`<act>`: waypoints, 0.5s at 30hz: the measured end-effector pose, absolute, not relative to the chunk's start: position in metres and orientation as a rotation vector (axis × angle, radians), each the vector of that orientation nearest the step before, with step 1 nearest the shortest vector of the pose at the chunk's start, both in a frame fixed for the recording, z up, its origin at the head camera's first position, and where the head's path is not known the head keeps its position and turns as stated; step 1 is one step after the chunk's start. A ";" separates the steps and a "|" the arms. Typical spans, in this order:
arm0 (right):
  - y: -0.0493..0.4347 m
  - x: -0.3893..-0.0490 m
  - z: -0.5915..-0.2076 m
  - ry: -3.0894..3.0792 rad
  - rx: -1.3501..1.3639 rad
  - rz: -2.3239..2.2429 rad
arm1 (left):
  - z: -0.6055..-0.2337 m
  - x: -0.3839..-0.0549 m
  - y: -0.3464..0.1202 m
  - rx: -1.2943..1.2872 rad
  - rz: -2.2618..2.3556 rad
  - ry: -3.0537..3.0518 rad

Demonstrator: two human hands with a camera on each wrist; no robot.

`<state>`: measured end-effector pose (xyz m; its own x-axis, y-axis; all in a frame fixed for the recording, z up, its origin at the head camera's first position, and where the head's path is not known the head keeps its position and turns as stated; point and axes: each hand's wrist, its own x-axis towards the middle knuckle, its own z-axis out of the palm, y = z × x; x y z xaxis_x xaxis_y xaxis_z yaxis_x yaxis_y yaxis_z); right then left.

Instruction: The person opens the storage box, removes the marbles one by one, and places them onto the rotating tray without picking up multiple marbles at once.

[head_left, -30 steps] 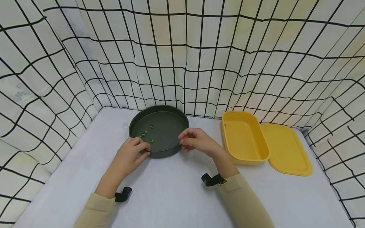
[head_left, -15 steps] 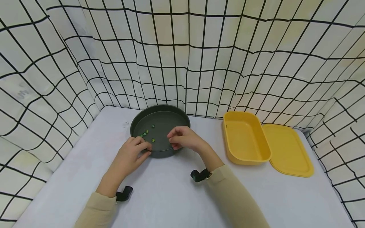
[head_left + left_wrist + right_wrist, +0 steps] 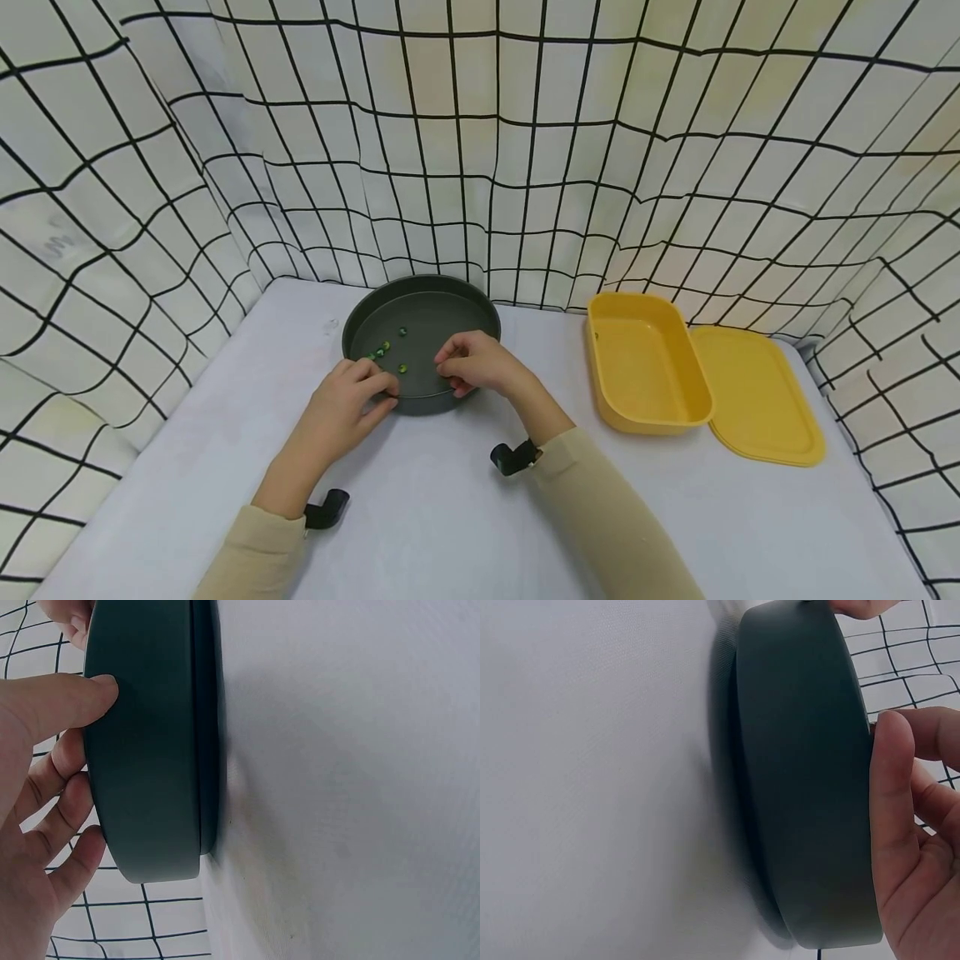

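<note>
A round dark grey-green pan stands on the table with several small shiny green bead-like pieces in its left part. My left hand holds the near left rim, thumb on the outer wall and the other fingers over the edge. Above the pan's near right side is my right hand, its fingers bent and thumb close to the index fingertip. In the right wrist view the thumb is at the rim's edge; I cannot tell whether a small piece is between the fingertips.
To the right stands a yellow rectangular box with a tiny dark speck on its left inner wall. Its flat yellow lid lies beside it. White walls with black netting enclose the white-covered table.
My right hand has moved left from beside the pan's right rim to over its inside. My left hand has kept its hold on the rim. The green pieces lie as before.
</note>
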<state>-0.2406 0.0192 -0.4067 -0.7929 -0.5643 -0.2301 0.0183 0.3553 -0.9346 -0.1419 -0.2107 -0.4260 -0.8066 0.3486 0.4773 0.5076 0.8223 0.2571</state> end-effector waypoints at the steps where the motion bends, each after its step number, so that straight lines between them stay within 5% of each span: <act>1: 0.019 -0.241 -0.407 2.097 -0.467 -1.454 | -0.426 -0.142 -0.211 -0.639 -0.527 -2.591; 15: 0.019 -0.238 -0.404 2.094 -0.437 -1.455 | -0.427 -0.142 -0.211 -0.641 -0.532 -2.591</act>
